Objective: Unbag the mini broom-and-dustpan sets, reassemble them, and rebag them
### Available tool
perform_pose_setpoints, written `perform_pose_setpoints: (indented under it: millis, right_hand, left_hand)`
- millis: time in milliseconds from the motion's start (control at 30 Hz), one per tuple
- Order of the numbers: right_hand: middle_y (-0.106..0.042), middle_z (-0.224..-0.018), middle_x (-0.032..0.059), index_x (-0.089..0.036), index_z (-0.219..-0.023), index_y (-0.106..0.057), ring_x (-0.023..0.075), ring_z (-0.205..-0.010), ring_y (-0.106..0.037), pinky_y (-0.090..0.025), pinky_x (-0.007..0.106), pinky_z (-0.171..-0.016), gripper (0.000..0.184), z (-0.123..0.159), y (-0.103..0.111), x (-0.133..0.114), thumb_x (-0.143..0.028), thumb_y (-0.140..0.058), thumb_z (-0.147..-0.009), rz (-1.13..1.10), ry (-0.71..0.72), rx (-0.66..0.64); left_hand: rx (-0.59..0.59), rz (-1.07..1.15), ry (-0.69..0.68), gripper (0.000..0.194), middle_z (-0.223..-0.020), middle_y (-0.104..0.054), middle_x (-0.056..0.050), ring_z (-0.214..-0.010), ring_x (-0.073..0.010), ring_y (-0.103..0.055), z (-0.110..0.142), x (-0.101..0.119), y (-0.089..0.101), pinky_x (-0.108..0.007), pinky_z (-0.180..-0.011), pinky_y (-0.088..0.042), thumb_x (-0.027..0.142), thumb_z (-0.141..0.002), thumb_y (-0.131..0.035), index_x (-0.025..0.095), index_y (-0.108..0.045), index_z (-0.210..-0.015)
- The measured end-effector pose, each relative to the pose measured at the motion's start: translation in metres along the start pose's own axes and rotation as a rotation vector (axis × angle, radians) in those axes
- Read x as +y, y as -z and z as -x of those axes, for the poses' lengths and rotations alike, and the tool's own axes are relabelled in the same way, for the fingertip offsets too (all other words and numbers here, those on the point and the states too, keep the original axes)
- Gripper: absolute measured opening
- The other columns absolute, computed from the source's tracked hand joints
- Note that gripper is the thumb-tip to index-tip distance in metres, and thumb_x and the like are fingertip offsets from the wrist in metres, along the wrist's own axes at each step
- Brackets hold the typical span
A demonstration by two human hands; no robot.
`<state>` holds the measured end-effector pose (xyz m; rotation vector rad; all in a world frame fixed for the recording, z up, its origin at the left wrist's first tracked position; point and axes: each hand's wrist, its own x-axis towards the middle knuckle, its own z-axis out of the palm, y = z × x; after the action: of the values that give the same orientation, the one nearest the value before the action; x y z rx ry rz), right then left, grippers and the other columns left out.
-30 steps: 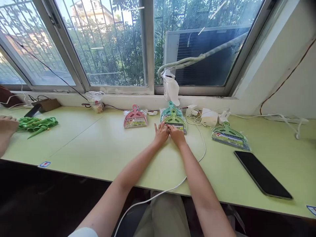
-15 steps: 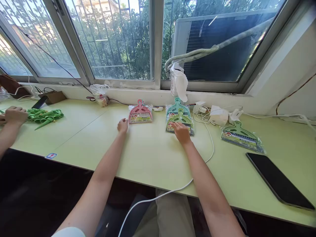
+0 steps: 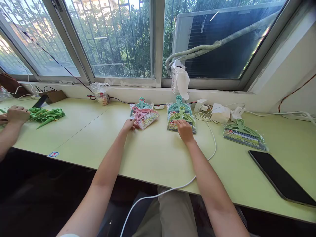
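Pink brush set [image 3: 144, 116], in clear wrap, lies tilted over 1 teal set [image 3: 142, 104] at centre frame, its near edge pinched by the left hand [image 3: 130, 124]; right hand's [image 3: 184, 129] fingertips press the lime set [image 3: 182, 117].

Daylight comes through metal-framed sliding windows [image 3: 158, 42] across the top of the frame, with security bars [image 3: 106, 36] and leafy trees [image 3: 133, 42] outside. An air-conditioner outdoor unit [image 3: 212, 46] fills the upper right pane. Below runs a white sill [image 3: 138, 91], then a pale green tabletop [image 3: 153, 158]; white wall [image 3: 293, 75] stands at right. The lower left is dark.
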<state>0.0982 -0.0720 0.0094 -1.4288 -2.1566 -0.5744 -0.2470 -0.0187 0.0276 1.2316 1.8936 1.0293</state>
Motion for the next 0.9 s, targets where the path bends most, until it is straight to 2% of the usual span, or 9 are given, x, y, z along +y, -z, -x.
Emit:
perform_pose_setpoints:
  millis: [100, 233, 400, 500, 600, 700, 800, 900]
  right_hand:
    - [-0.064, -0.103, 0.0114, -0.018, -0.124, -0.057, 0.0255, -0.101, -0.054, -0.040, 0.035, -0.084, 0.041, 0.000, 0.000, 0.000, -0.009, -0.030, -0.095, 0.018, 0.014, -0.004]
    - [-0.066, -0.101, 0.0108, -0.017, -0.115, -0.061, 0.0245, -0.097, -0.056, -0.039, 0.034, -0.080, 0.035, 0.001, -0.003, 0.001, -0.008, -0.036, -0.094, 0.039, 0.053, 0.004]
    - [-0.067, -0.095, 0.0088, -0.018, -0.101, -0.064, 0.0231, -0.093, -0.057, -0.037, 0.032, -0.078, 0.025, 0.001, -0.008, 0.003, -0.009, -0.041, -0.093, 0.040, 0.072, 0.047]
    - [-0.066, -0.091, 0.0081, -0.018, -0.099, -0.062, 0.0219, -0.089, -0.057, -0.037, 0.031, -0.076, 0.023, 0.001, -0.009, 0.003, -0.012, -0.040, -0.095, 0.015, 0.051, 0.089]
    - [-0.065, -0.089, 0.0077, -0.018, -0.100, -0.060, 0.0213, -0.087, -0.057, -0.037, 0.030, -0.075, 0.023, 0.000, -0.010, 0.003, -0.012, -0.038, -0.095, 0.000, 0.024, 0.126]
    - [-0.065, -0.091, 0.0077, -0.018, -0.100, -0.058, 0.0215, -0.089, -0.057, -0.037, 0.030, -0.075, 0.022, 0.001, -0.010, 0.002, -0.009, -0.039, -0.094, 0.011, 0.019, 0.131]
    - [-0.064, -0.091, 0.0075, -0.018, -0.100, -0.058, 0.0213, -0.088, -0.056, -0.036, 0.030, -0.074, 0.023, 0.001, -0.008, 0.002, -0.008, -0.038, -0.093, 0.037, 0.031, 0.126]
    - [-0.063, -0.091, 0.0072, -0.018, -0.102, -0.058, 0.0211, -0.087, -0.056, -0.037, 0.030, -0.072, 0.024, 0.000, -0.005, -0.001, -0.008, -0.038, -0.094, 0.055, 0.054, 0.153]
  left_hand:
    - [-0.120, 0.046, 0.018, 0.025, -0.065, -0.071, -0.007, -0.055, -0.0172, -0.064, 0.006, 0.002, -0.003, -0.027, -0.058, -0.050, 0.039, -0.080, -0.064, 0.015, -0.065, -0.075]
    - [-0.050, 0.119, 0.029, 0.018, -0.065, -0.070, -0.005, -0.066, -0.0188, -0.069, 0.008, 0.001, -0.011, -0.025, -0.064, -0.051, 0.031, -0.071, -0.074, 0.017, -0.063, -0.074]
    - [-0.058, 0.293, 0.056, 0.013, -0.068, -0.069, -0.005, -0.067, -0.0148, -0.068, 0.006, 0.003, -0.020, -0.024, -0.068, -0.054, 0.023, -0.075, -0.070, 0.016, -0.059, -0.078]
    - [-0.149, 0.368, 0.073, 0.012, -0.068, -0.068, -0.007, -0.065, -0.0157, -0.068, 0.007, 0.006, -0.014, -0.026, -0.070, -0.056, 0.024, -0.076, -0.068, 0.014, -0.061, -0.076]
    - [-0.313, 0.429, 0.080, 0.017, -0.069, -0.069, -0.010, -0.065, -0.0189, -0.068, 0.007, 0.006, -0.003, -0.030, -0.067, -0.057, 0.029, -0.074, -0.069, 0.013, -0.065, -0.078]
    - [-0.424, 0.477, 0.077, 0.015, -0.069, -0.069, -0.009, -0.062, -0.0176, -0.066, 0.007, 0.005, 0.004, -0.029, -0.064, -0.056, 0.025, -0.073, -0.068, 0.013, -0.066, -0.082]
    - [-0.486, 0.552, 0.010, 0.016, -0.077, -0.071, -0.008, -0.067, -0.0151, -0.067, 0.009, 0.004, 0.004, -0.027, -0.070, -0.057, 0.017, -0.070, -0.068, 0.012, -0.067, -0.085]
    - [-0.574, 0.645, -0.113, 0.030, -0.090, -0.073, -0.008, -0.075, -0.0145, -0.069, 0.016, 0.008, -0.001, -0.027, -0.075, -0.056, 0.013, -0.067, -0.071, 0.012, -0.067, -0.097]
